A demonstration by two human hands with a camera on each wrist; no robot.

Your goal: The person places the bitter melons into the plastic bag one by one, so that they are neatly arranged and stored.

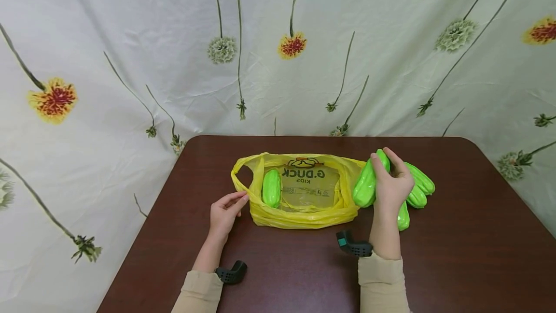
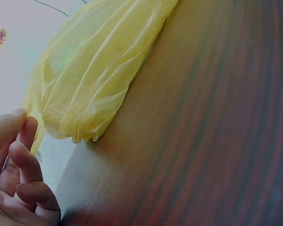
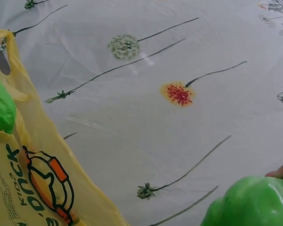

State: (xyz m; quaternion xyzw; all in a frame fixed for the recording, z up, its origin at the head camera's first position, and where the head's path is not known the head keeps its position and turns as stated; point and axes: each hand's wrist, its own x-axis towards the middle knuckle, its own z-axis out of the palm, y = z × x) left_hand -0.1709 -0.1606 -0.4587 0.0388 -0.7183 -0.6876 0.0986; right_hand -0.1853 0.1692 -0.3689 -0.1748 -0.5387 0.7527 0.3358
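Observation:
A yellow plastic bag (image 1: 304, 220) lies on the table with its mouth wide, dark print showing on the inside. My left hand (image 1: 225, 214) pinches the edge of its left handle between thumb and fingertips; the other fingers are loosely bent in the left wrist view. Inside the bag, at the left, stands a glossy green ridged vegetable (image 1: 271, 188). Over the bag's right end, my right hand (image 1: 393, 182) grips another long green vegetable (image 1: 364, 190), tilted, between thumb and fingers. Only the rounded end of this held vegetable (image 3: 252, 205) shows in the right wrist view.
Several more green vegetables (image 1: 420, 177) lie together on the table right of the bag, partly hidden behind my right hand. The dark red-brown table (image 1: 295, 264) has rounded far corners. A white cloth (image 1: 173, 37) with printed flowers hangs behind it.

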